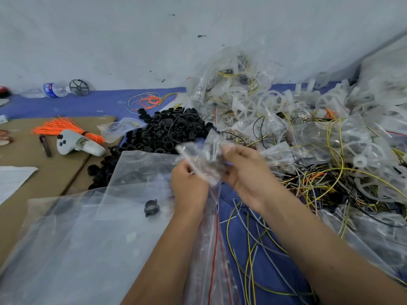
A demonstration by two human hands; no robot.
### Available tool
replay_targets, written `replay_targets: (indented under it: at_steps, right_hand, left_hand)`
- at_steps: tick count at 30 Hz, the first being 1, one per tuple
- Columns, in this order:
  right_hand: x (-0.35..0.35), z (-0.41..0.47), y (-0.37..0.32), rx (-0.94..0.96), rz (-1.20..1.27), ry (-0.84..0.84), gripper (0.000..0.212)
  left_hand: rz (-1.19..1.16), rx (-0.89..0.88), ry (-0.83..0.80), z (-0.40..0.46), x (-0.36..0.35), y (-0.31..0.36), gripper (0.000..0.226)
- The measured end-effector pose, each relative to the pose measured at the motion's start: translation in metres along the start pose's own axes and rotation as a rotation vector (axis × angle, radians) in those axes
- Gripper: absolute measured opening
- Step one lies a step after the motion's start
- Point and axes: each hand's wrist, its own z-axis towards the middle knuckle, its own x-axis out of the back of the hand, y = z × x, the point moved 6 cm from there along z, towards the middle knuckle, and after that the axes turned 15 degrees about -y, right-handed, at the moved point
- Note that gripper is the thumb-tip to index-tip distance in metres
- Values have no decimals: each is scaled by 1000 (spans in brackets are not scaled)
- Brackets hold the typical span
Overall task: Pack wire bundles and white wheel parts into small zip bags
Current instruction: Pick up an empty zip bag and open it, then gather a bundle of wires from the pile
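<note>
I hold one small clear plastic zip bag up in front of me, my left hand pinching its strip edge and my right hand curled round its other side. Something dark seems to sit inside, though I cannot tell what.

Behind it, to the right, lies a heap of filled clear bags, so a good share looks packed. Much remains: loose white spoked plastic wheel parts and a tangle of yellow, grey and black wires spread across the blue cloth surface on my right.

Room is tight. A pile of black plastic rings sits just beyond my hands, a large clear plastic sheet covers the left, and brown cardboard lies further left.
</note>
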Motion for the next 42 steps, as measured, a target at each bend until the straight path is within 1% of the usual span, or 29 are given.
replay_targets:
  at_steps: [1,3,5,7,9,10,11,12,13,15,16,17,19,21,23,25,26,28,30,31,32,33,34,35,36,38,40,41,42]
  right_hand:
    - [1,0,6,-31,-67,18,28]
    - [8,0,10,-53,-161,98,21]
    - [16,-2,9,-70,-346,166,19]
    - [19,-4,6,-83,-700,180,17]
    - [14,-4,0,-58,-1089,162,17]
    - [10,-4,-4,-24,-1211,156,18]
    - [5,-2,-7,12,-1266,152,20]
    - [2,-1,-9,35,-1265,144,22]
    - [1,1,-10,38,-1209,141,21]
    - [2,4,-4,-35,-932,131,14]
    - [3,6,0,-89,-773,110,14]
    - [2,6,4,-140,-629,71,20]
    - [-4,7,12,-240,-368,-56,43]
    - [-10,7,19,-329,-134,-208,53]
    - [-15,7,25,-374,69,-276,47]
    - [-17,6,30,-413,175,-267,39]
    - [-18,5,33,-451,182,-270,36]
    - [-22,5,35,-519,111,-271,30]
    - [-23,9,36,-513,76,-257,29]
    - [-26,11,36,-494,108,-242,26]
    - [-27,14,36,-466,166,-245,32]
    - [-30,15,37,-467,197,-231,46]
    - [-30,17,39,-474,190,-232,47]
    - [-32,17,40,-484,163,-236,44]
    - [-29,17,41,-490,113,-229,46]
    - [-23,16,40,-509,40,-206,56]
    - [-19,15,40,-531,14,-194,78]
    - [-21,14,41,-557,15,-195,84]
    - [-20,14,40,-573,-18,-189,83]
  left_hand:
    - [-31,-9,12,-1,1,0,9]
    - [-59,-32,98,-2,8,2,11]
    - [-101,-98,177,-2,13,8,11]
    - [-66,-205,196,-4,13,19,14]
    - [16,-304,165,-11,7,32,15]
    - [60,-342,139,-14,2,38,15]
    - [109,-377,115,-18,-2,43,14]
    - [155,-408,93,-21,-6,47,14]
    - [195,-437,72,-25,-9,51,13]
    - [251,-496,35,-29,-14,55,10]
    - [274,-528,25,-32,-16,57,9]
    - [296,-562,20,-35,-17,59,8]
    - [338,-624,14,-39,-20,63,6]
    - [359,-660,5,-41,-23,65,5]
    - [359,-675,5,-42,-24,66,5]
    - [370,-705,23,-45,-24,69,6]
    - [373,-719,30,-46,-25,70,6]
    - [361,-731,33,-48,-25,71,6]
    - [349,-731,48,-47,-23,71,6]
    - [352,-730,59,-47,-23,71,5]
    - [353,-723,63,-46,-23,71,5]
    - [343,-709,59,-46,-23,70,5]
    - [327,-693,56,-44,-23,68,6]
    - [316,-680,64,-43,-22,67,6]
    - [313,-670,81,-42,-20,65,6]
    - [275,-633,106,-38,-15,59,7]
    - [223,-581,121,-34,-12,54,8]
    - [219,-560,127,-33,-12,52,8]
    - [229,-544,127,-33,-12,52,8]
